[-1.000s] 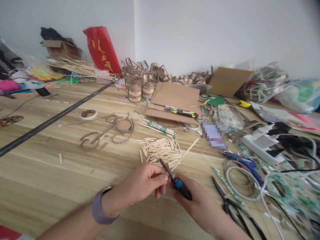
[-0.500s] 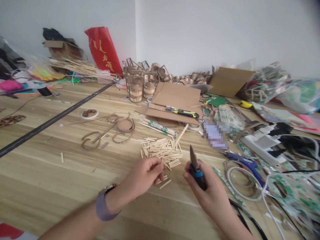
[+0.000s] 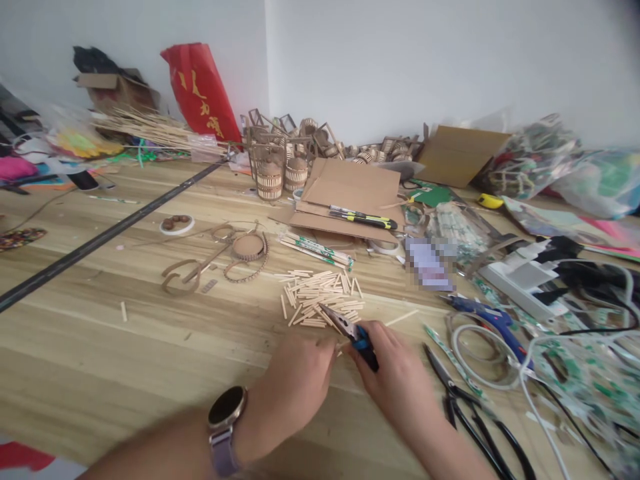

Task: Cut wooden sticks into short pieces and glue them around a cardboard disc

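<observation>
My right hand [image 3: 395, 373] is wrapped round the dark, blue-trimmed handles of needle-nose pliers [image 3: 345, 323], whose jaws point up and left over a pile of short wooden sticks [image 3: 315, 290]. Close beside it, my left hand [image 3: 297, 377] is closed, with a watch on its wrist. A pale bit of wooden stick [image 3: 342, 349] shows at its fingertips, between the two hands; most of it is hidden. One longer stick [image 3: 403, 318] lies to the right of the pile. Black-handled scissors [image 3: 467, 400] rest beside my right forearm.
Cardboard sheets [image 3: 350, 190] with yellow-black cutters [image 3: 363, 218] lie behind the pile, near small wooden buckets [image 3: 270, 180]. At right are a blue glue gun [image 3: 493, 323], cables and a power strip [image 3: 525, 287]. A dark metal bar [image 3: 115, 230] crosses the left side.
My hands have come together below the pile. The pliers have swung from upright to pointing left. The longer stick now lies farther right, and the scissors show more fully.
</observation>
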Demonstrator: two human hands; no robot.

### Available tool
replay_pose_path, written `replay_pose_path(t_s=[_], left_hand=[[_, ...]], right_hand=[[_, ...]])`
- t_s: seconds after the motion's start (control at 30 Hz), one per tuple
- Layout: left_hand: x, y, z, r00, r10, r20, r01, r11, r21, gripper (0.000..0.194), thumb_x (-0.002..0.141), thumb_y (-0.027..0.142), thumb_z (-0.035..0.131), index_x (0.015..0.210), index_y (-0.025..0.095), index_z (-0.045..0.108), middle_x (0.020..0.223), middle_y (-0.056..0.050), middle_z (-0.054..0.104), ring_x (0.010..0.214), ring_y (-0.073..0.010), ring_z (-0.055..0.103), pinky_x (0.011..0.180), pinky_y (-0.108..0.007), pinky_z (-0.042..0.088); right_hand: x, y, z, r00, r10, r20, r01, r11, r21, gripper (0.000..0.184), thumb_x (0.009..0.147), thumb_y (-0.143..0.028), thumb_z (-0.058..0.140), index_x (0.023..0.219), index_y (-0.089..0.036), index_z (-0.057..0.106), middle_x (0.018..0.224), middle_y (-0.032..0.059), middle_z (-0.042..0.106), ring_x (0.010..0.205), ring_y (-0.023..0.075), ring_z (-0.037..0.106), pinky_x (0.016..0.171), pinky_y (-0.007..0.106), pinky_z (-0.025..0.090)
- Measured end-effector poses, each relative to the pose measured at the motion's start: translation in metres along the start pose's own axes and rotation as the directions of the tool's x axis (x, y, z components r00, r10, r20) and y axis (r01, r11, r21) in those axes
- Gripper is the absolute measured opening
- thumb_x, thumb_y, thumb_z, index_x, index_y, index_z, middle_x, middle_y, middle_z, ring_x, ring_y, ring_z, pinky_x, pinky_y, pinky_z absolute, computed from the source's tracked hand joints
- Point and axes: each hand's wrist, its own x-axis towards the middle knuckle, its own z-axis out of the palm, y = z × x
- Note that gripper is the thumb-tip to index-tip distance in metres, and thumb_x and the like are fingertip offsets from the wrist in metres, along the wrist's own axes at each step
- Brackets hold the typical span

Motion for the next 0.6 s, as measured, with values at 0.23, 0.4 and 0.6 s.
replay_pose_path(t_s=[0.23,0.4,0.6], left_hand=[[-0.005,0.008,0.002,0.999,-0.046,-0.011,0.048,0.962,0.270,0.027,0.093,0.016,0.037,0.090,0.017,0.064,0.084,-0.014,0.068,0.078,-0.0260,0.064,0.073,-0.034,0.044],[-0.004,0.011,0.004,0.992,-0.113,0.059,0.076,0.895,0.439,0.032,0.092,0.012,0.031,0.092,0.013,0.063,0.081,-0.016,0.068,0.074,-0.0286,0.065,0.062,-0.034,0.042],[0.005,-0.009,-0.019,0.985,0.137,0.105,-0.135,0.990,-0.029,0.032,0.095,0.029,0.041,0.073,0.017,0.060,0.065,-0.004,0.064,0.062,-0.0161,0.060,0.058,-0.024,0.038]], right_hand=[[-0.003,-0.008,0.004,0.991,0.096,0.089,-0.092,0.994,-0.051,0.008,0.086,-0.023,0.054,0.093,-0.020,0.055,0.088,0.0075,0.067,0.079,0.0253,0.064,0.066,0.032,0.044],[0.000,-0.011,0.004,0.995,0.092,0.048,-0.086,0.991,-0.106,0.007,0.085,-0.024,0.055,0.090,-0.020,0.056,0.084,0.0080,0.067,0.076,0.0259,0.062,0.068,0.034,0.039],[0.007,0.007,-0.013,0.980,0.086,0.180,-0.146,0.923,0.356,0.007,0.085,-0.027,0.050,0.083,-0.021,0.053,0.073,0.0011,0.061,0.067,0.0181,0.057,0.061,0.026,0.042]])
